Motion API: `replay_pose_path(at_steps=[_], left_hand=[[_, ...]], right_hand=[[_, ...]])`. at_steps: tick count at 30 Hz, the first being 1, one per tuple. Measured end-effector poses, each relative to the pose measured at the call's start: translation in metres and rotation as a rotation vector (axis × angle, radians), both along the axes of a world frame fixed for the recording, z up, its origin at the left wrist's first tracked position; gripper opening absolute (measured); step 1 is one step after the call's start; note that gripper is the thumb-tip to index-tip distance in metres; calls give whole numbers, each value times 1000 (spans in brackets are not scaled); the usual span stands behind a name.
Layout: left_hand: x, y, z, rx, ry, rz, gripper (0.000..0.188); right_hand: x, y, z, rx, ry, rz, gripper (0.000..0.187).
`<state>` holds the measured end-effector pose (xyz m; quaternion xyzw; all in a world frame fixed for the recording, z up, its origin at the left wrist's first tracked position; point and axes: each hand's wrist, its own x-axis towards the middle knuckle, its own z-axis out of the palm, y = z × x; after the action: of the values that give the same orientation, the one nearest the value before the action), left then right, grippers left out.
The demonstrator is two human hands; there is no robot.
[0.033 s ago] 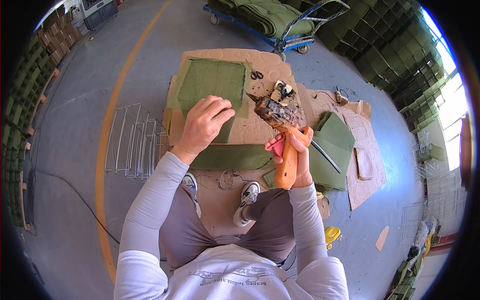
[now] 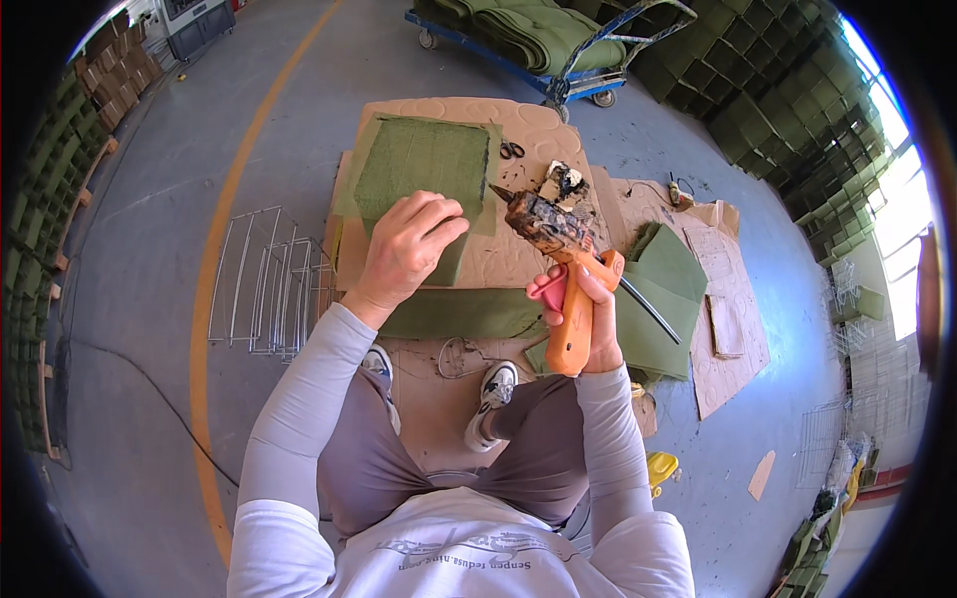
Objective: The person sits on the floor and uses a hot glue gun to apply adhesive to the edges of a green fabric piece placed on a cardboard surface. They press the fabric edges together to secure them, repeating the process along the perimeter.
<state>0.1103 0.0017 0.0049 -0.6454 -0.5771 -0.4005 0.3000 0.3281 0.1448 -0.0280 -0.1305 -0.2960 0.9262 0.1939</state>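
My right hand (image 2: 602, 334) is wrapped around the handle of an orange hot glue gun (image 2: 571, 334) with a red trigger. The gun's barrel is blackened and crusted, and its nozzle points up and left toward the edge of a green fabric piece (image 2: 424, 159). A dark glue stick (image 2: 650, 311) juts from the back of the gun. Over the near edge of the fabric, my left hand (image 2: 404, 244) is closed with thumb and fingers pinched together. Whatever the pinch may hold is hidden. The fabric lies on a cardboard-topped work surface (image 2: 518, 264).
Scissors (image 2: 511, 150) and a glue-smeared lump (image 2: 564, 186) lie beyond the gun. Green sheets (image 2: 670, 289) are piled at right on cardboard. Wire frames (image 2: 264, 284) stand at left. A blue cart (image 2: 498, 62) carries green fabric at the back.
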Motion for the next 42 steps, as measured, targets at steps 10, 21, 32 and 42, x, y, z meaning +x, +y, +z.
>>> replay_pose_path(at_steps=[10,21,32,42], left_hand=[[-4,2,0,-16,5,-20,24],[-4,3,-3,-7,-42,-38,23],[-3,5,-6,6,-60,-50,23],[-2,5,-7,33,-54,-35,19]], right_hand=[[4,-2,5,57,-113,55,29],[8,2,8,53,-137,94,29],[4,3,5,85,-128,53,29],[-3,10,3,97,-115,65,27]])
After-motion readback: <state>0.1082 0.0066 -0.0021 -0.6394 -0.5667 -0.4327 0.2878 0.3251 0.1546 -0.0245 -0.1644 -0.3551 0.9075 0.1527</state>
